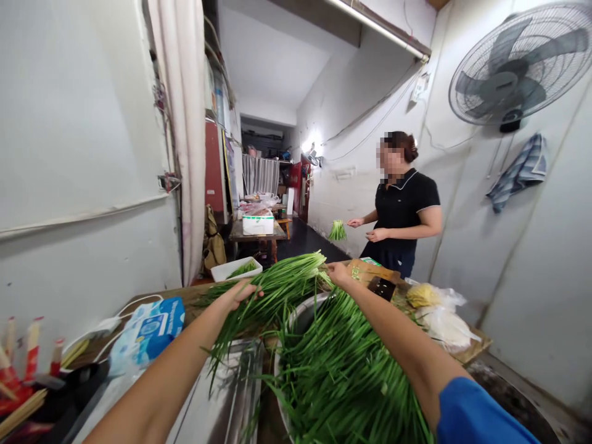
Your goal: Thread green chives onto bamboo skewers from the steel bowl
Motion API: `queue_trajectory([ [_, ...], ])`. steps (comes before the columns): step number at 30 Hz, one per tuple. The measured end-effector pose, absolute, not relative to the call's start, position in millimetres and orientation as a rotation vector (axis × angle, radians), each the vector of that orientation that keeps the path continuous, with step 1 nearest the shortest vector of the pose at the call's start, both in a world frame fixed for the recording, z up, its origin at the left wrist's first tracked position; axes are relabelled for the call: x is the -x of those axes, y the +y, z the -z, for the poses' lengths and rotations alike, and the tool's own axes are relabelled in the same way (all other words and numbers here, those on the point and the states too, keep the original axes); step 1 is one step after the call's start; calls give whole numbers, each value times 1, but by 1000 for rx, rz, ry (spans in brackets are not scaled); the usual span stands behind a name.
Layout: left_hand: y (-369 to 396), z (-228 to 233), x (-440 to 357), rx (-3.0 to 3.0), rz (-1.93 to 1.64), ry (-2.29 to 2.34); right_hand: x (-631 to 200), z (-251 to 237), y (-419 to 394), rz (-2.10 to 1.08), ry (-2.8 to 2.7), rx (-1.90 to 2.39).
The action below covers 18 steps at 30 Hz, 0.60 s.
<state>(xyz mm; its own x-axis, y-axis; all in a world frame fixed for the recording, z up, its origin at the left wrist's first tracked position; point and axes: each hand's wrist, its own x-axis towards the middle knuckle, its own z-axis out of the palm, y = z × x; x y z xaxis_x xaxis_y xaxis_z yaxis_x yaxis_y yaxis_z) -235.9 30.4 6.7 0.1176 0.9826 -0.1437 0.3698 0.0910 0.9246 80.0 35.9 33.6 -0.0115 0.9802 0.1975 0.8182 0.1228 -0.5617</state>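
A long bundle of garlic chives [287, 277] lies across the table, its pale cut ends to the right and its green leaves trailing left. My left hand [241, 293] is closed around some of the leaves near their middle. At the pale ends, my right hand [340, 274] pinches the stalks; its fingertips are partly hidden. Below my hands stands a large metal basin [293, 316] heaped with loose chives [346, 370]. Behind the bundle, a white tray [222, 271] holds more cut greens.
Past my right hand are a wooden board [383, 272], a dark cleaver-like blade [382, 288] and plastic bags [446, 324]. A blue tissue pack [148, 333] and a metal lid [222, 394] sit left. Across the table, a person [402, 203] holds a small chive bunch [337, 230].
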Motion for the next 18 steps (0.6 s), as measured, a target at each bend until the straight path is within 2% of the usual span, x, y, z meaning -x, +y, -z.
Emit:
queue_trajectory([
  [10, 67, 29, 250, -1623, -768, 1679, -67, -7, 65, -231, -1993, 1888],
  [18, 68, 34, 267, -1787, -777, 1806, -61, -3, 52, -180, -2195, 1964],
])
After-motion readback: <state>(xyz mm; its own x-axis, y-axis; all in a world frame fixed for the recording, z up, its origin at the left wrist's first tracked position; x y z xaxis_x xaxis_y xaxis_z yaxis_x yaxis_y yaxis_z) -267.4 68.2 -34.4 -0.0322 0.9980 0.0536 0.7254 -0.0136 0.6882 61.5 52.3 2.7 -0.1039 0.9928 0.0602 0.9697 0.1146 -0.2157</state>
